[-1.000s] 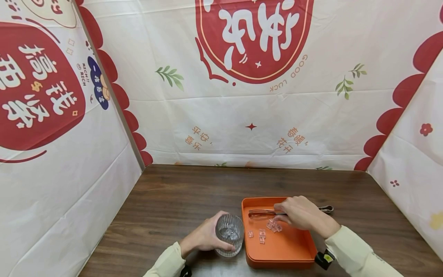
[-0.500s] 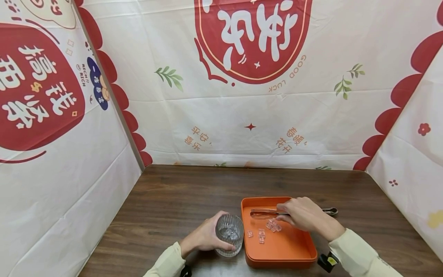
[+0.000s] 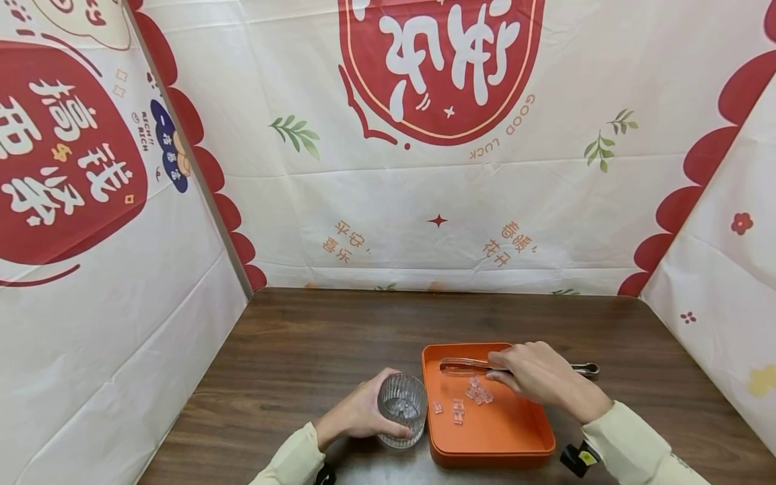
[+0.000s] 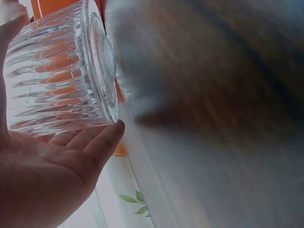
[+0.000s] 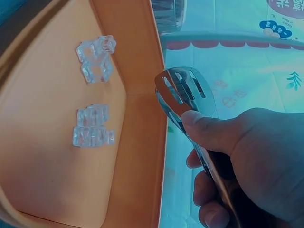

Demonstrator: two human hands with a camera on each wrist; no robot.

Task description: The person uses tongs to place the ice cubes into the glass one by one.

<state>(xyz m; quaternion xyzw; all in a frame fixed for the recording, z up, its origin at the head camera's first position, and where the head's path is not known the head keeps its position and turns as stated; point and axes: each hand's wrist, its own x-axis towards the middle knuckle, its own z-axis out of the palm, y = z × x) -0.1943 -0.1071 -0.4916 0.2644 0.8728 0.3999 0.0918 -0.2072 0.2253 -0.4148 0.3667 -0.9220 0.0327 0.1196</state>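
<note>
My left hand [image 3: 362, 409] grips a clear ribbed glass [image 3: 403, 412], thumb and fingers round its sides, just left of the orange tray [image 3: 497, 434]. Small clear pieces show inside the glass. Metal serving tongs [image 5: 183, 90] with slotted ends are held in my right hand [image 3: 541, 377], thumb on one arm and fingers curled beneath. Their ends hang above the tray's far left part, close together, and no cube shows between them. Several clear ice-like cubes [image 3: 479, 391] lie in the tray as a cluster, with a smaller group [image 3: 458, 411] and a single cube [image 3: 438, 408] to the left.
The tray's raised rim [image 5: 161, 142] stands between the cubes and the glass. Brown wood-grain table [image 3: 315, 337] extends behind and to both sides. Printed white cloth [image 3: 388, 202] with red patterns hangs along the back and sides.
My right hand has drifted a little to the right with the tongs, whose ends shift slightly right and away from me. The left hand and glass stay put.
</note>
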